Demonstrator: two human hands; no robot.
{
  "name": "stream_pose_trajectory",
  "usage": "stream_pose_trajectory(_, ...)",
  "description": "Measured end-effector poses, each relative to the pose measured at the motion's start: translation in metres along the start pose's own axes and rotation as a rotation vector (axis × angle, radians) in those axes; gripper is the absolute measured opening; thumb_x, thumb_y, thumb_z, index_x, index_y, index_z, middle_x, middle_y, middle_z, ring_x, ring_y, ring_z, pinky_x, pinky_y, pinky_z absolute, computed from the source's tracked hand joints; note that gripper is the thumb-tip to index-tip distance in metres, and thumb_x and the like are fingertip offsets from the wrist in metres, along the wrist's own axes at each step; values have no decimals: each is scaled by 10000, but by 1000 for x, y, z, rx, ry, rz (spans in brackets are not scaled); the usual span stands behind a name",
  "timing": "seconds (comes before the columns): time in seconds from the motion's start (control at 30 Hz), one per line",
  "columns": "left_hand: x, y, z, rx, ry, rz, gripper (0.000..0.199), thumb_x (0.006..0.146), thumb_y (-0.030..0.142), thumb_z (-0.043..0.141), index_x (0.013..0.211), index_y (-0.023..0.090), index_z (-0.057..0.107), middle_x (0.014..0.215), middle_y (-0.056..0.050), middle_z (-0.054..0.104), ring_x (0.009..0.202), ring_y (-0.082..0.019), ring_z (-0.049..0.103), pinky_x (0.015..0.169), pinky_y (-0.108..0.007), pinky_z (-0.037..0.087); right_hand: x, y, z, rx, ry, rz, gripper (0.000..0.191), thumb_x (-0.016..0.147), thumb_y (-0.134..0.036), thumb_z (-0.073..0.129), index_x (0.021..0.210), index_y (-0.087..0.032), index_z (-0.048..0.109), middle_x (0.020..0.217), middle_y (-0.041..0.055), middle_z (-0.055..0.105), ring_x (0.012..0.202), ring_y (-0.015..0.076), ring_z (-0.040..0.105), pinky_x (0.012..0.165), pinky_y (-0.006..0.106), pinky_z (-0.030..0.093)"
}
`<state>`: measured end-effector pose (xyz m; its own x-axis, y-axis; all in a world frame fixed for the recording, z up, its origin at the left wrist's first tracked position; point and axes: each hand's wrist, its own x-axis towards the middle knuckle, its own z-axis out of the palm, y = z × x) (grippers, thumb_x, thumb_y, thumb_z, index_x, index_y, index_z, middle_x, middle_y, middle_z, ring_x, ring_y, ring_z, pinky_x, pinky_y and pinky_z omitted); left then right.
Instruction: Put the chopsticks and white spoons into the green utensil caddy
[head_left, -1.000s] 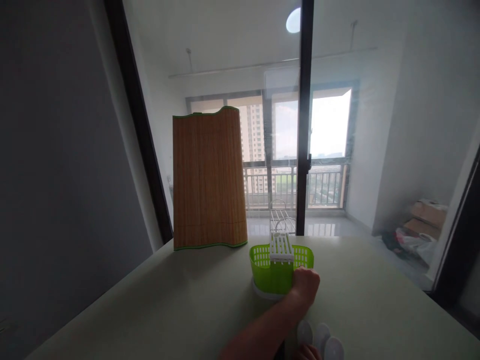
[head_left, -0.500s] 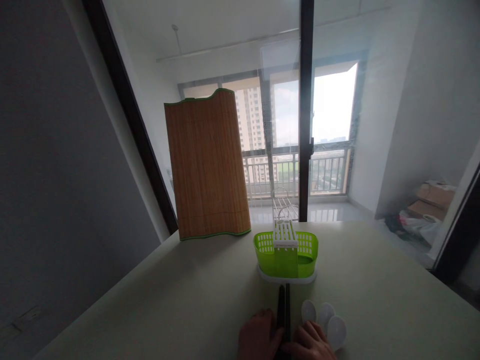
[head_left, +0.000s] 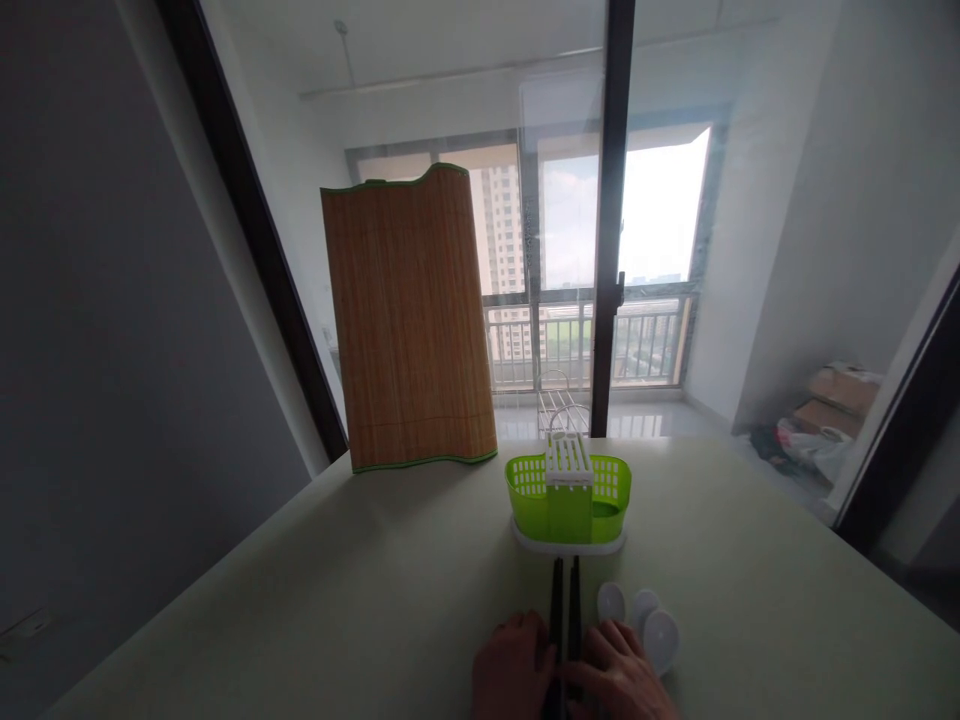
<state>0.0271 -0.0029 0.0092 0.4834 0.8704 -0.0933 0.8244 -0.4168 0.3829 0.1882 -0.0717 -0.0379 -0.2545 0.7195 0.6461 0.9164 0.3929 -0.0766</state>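
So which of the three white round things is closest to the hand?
The front white disc, nearest the camera, almost touching the right hand. The other two sit farther back, toward the green basket.

Table count
There were two dark chopsticks (head_left: 565, 610), three white spoons (head_left: 637, 625), one green basket (head_left: 568, 505), one bamboo mat (head_left: 409, 320) and two hands (head_left: 570, 680).

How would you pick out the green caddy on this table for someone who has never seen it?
Start at the tall bamboo mat standing upright at the table's far edge. Just right of its base sits the green caddy, on a white tray. It is the only bright green slotted thing, with a white rack on top, beyond the black chopsticks.
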Motion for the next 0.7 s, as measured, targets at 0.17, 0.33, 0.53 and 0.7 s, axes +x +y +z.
stream_pose_trajectory(0.17, 2, 2, -4, 14, 8, -13, 236, 838, 254, 438, 940, 206, 645, 990, -69, 700, 905, -235, 663, 759, -331, 471, 4, -3, -8, 30, -113, 46, 169, 722, -299, 750, 862, -354, 675, 783, -9, 651, 744, 192, 573, 699, 324, 406)
stream_pose_trajectory(0.33, 7, 9, -3, 74, 6, -26, 276, 809, 276, 502, 1012, 160, 648, 1028, -139, 697, 922, -314, 678, 753, -396, 502, 0, -1, -13, 117, -196, 97, 100, 796, -278, 666, 882, -327, 679, 826, 15, 657, 807, 205, 586, 743, 351, 436)
stream_pose_trajectory(0.53, 12, -1, -13, 159, 43, -60, 336, 760, 69, 417, 952, 107, 690, 952, -199, 718, 899, -330, 696, 732, -394, 502, 5, -1, -22, 183, -354, 190, 155, 793, -277, 632, 920, -332, 702, 877, 43, 663, 862, 227, 587, 799, 404, 445)
stream_pose_trajectory(0.7, 10, -24, -28, 198, 134, -16, 252, 757, 93, 453, 841, 149, 684, 876, -160, 732, 832, -284, 701, 693, -338, 485, 19, -7, -21, 212, -387, 279, 100, 807, -275, 584, 825, -279, 682, 888, 28, 667, 915, 226, 583, 836, 400, 408)
